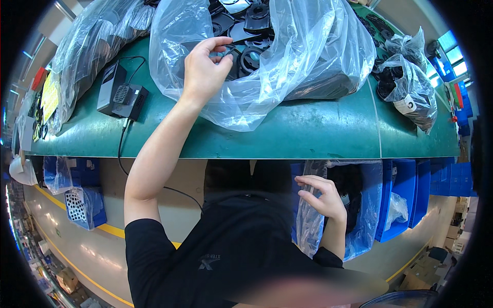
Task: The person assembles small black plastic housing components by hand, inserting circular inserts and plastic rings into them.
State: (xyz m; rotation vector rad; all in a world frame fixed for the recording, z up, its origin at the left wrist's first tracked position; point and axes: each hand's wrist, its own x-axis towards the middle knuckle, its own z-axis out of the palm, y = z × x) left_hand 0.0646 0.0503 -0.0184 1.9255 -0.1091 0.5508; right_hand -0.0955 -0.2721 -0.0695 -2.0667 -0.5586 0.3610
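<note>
My left hand (204, 69) reaches into the mouth of a large clear plastic bag (303, 56) on the table. Its thumb and fingers pinch a small dark part (229, 51), whose exact kind I cannot make out. Beside the fingertips lie loose black plastic parts (257, 19), one of them a round ring-shaped piece (250, 60). My right hand (324, 197) hangs below the table's front edge, its fingers stretched out and nothing in them. It is next to a blue bin (371, 215) lined with clear plastic, with black items inside.
A black boxy device (123, 95) with a cable stands left on the green table (308, 136). Another filled clear bag (97, 46) lies at the far left. Smaller bags of black parts (411, 92) are at the right. More blue bins (398, 205) stand below.
</note>
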